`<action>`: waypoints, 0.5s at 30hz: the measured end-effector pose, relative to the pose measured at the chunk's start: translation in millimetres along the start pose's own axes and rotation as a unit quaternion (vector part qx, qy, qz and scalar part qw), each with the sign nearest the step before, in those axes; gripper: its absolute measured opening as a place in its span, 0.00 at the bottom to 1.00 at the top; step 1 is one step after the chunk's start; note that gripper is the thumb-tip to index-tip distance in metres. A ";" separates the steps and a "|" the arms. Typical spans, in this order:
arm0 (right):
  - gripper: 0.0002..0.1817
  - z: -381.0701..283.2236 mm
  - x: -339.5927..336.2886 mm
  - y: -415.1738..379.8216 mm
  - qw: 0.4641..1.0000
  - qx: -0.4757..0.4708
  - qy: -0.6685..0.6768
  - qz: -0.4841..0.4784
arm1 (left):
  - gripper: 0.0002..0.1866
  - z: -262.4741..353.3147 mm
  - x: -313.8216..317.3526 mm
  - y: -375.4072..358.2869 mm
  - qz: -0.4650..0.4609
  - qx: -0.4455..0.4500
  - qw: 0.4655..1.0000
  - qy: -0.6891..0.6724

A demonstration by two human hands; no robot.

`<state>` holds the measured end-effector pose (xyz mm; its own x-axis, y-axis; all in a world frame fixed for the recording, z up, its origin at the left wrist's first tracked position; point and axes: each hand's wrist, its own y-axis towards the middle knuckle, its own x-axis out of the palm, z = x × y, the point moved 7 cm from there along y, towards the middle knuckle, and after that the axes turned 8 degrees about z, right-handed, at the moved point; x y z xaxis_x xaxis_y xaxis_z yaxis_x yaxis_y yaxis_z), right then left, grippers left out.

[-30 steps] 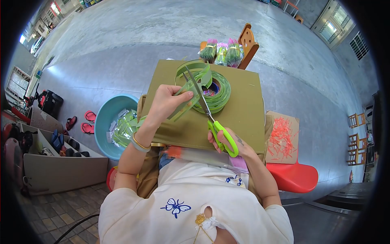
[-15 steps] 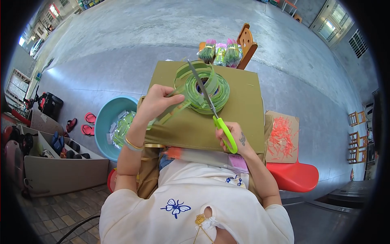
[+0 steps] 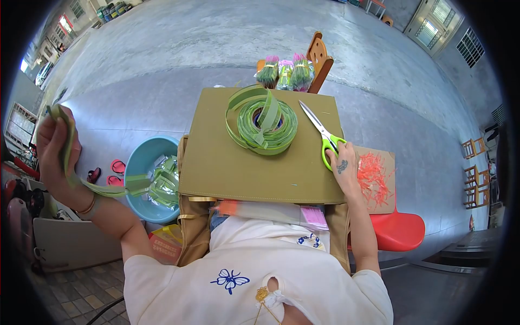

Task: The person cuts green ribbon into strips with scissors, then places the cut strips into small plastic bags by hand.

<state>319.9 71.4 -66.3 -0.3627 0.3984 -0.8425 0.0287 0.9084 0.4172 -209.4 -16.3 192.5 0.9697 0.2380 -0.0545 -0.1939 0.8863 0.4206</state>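
green-handled steel scissors (image 3: 323, 130) were lowered at two o'clock, right hand (image 3: 345, 164) fingers gripping; translucent green ribbon (image 3: 105, 189), nine o'clock, is gripped by left hand (image 3: 56, 149) fingers.

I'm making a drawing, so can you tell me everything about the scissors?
The scissors have long, shiny, silvery blades that look like metal, and bright green handles, maybe plastic, with two loops. The blades look closed and point away from the person, slanting left. They seem to lie flat on the olive tabletop, near its right edge. The right hand's fingers touch the handles, partly hiding them.
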 end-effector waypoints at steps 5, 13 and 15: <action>0.24 -100.7 -68.6 39.8 0.906 -0.086 0.410 -0.065 | 0.14 62.6 191.8 16.9 -0.212 0.100 0.971 -0.047; 0.12 -160.6 -146.1 85.1 0.753 0.009 0.653 0.085 | 0.22 -31.2 342.5 25.5 -0.255 -0.080 0.955 -0.125; 0.11 -140.7 -140.6 93.8 0.747 0.062 0.657 0.076 | 0.24 -59.0 347.7 18.8 -0.281 -0.194 0.932 -0.125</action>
<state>242.6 82.8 139.2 -0.9456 0.1030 0.3086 0.2191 0.9027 0.3702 115.3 106.5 128.1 0.9291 -0.3641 0.0654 0.3630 0.9314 0.0285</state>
